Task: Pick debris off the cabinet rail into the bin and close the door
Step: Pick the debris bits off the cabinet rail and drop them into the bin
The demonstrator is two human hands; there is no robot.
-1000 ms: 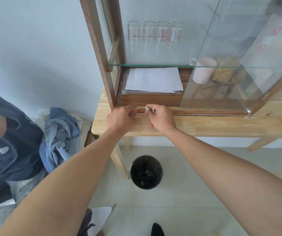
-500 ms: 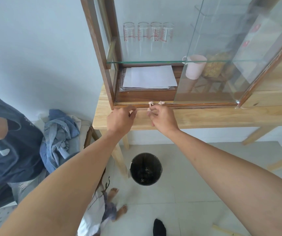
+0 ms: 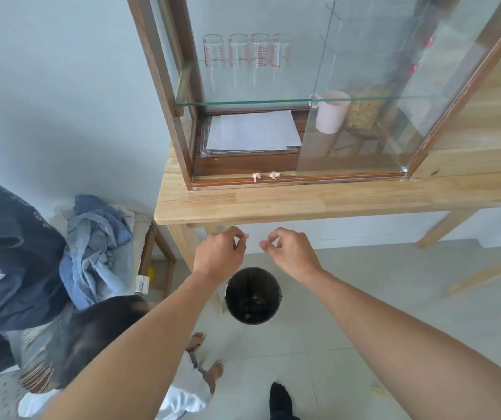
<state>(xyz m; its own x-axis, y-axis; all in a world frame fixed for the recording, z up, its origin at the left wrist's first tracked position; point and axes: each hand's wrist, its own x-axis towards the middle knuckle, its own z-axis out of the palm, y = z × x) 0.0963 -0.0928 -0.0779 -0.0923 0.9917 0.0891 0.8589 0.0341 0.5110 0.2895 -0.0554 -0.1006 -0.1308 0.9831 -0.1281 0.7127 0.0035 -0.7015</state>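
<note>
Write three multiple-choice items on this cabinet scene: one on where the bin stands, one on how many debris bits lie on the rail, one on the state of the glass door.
1. Where is the bin?
A. on the tabletop
B. on the floor below the hands
C. inside the cabinet

2. How many debris bits remain on the rail?
A. none
B. two
C. five

3. What state is the glass door in?
A. slid aside, left half open
B. fully shut
C. taken off

Answers:
1 B, the bin sits on the floor tiles beneath the left hand and right hand.
2 B, two pale clumps lie side by side.
3 A, the papers show uncovered.
</note>
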